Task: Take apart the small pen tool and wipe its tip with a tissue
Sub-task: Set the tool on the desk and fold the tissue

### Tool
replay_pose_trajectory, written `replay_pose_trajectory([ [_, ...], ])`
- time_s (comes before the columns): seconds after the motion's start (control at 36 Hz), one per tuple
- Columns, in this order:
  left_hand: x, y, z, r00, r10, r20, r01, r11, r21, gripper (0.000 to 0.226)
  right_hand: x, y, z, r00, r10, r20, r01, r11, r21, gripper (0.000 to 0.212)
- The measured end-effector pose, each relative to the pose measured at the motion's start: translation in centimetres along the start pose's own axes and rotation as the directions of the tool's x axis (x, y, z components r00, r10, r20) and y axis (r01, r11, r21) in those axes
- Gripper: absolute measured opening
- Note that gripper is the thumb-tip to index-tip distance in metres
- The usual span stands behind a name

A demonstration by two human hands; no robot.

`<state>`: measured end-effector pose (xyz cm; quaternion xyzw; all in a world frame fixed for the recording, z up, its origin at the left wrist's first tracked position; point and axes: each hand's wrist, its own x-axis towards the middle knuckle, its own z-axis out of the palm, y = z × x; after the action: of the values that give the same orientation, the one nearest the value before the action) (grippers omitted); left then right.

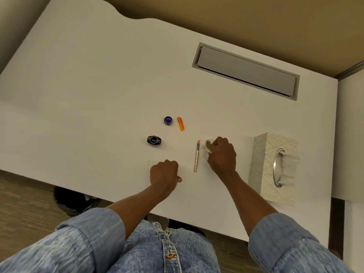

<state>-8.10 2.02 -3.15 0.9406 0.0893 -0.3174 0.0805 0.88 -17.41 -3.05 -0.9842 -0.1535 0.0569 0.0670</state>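
Observation:
A slim pen tool (196, 157) with an orange tip lies on the white desk (98, 95), tip pointing away from me. Its orange cap (180, 123) lies apart, farther back. My right hand (222, 155) rests just right of the pen's tip, fingers closed on a crumpled white tissue (208, 146). My left hand (164, 173) is a loose fist on the desk to the pen's left, with nothing visible in it.
A small dark ink bottle (154, 140) stands open left of the pen, its blue-lined lid (168, 120) behind it. A patterned tissue box (274, 167) stands on the right. A grey cable hatch (246, 70) sits at the back.

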Motion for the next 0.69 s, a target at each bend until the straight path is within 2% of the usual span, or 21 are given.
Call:
replay_pose_trajectory([
  [0.22,0.1,0.0,0.3,1.0,0.01,-0.016,-0.011,1.0,-0.003,0.033,1.8,0.0,-0.4,0.973,-0.116,0.198,0.164,0.955,-0.247,0.04],
  [0.42,0.3,0.0,0.6,1.0,0.008,-0.018,-0.008,1.0,-0.001,0.034,3.5,1.3,-1.5,0.913,-0.192,0.359,0.291,0.924,-0.246,0.033],
  [0.53,0.3,0.1,0.6,0.999,0.014,-0.028,-0.014,1.0,0.006,0.034,4.2,2.3,-1.8,0.948,-0.129,0.29,0.169,0.978,-0.119,0.042],
  [0.69,0.1,0.1,1.0,0.999,0.01,-0.049,-0.01,1.0,0.006,0.034,2.2,1.9,-0.3,0.977,-0.057,0.208,0.075,0.994,-0.081,0.044],
])
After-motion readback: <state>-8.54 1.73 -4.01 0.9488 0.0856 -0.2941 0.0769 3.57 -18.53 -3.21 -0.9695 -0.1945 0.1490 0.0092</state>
